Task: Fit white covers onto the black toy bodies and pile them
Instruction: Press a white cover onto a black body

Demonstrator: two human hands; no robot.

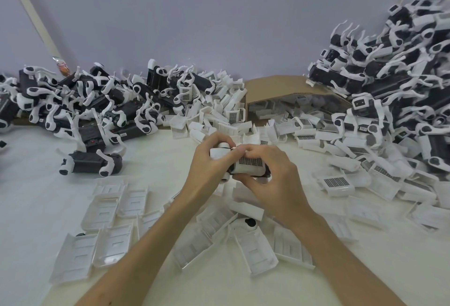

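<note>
Left hand: your left hand [207, 167] sits at frame centre, its fingers curled tightly round the white front end of the held toy [220, 153], with no gap to it.
Right hand: your right hand [272, 179] is wrapped over the white cover [250, 165]. The fingertips [244, 150] are bent down onto its far edge and the thumb is tucked under its near edge.
Held toy: it is raised above the table [36, 208] between both hands. A sliver of black shows below the cover at its right end.
White cover: it lies on top of the held toy, grid patch facing up. You cannot tell from this view whether it is fully seated.
Loose covers: these [107, 208] lie hollow side up across the lower frame, on the table beneath and beside your forearms.
More covers: a heap [219, 111] lies just above your hands and spills out of the cardboard box [280, 86], which is tipped on its side at upper centre.
Left pile: black bodies with white legs [97, 101] are heaped at the upper left against the wall.
Lone body: one [92, 165] lies apart from that pile, at left of centre.
Right pile: a taller heap of toys [401, 74] fills the upper right.
</note>
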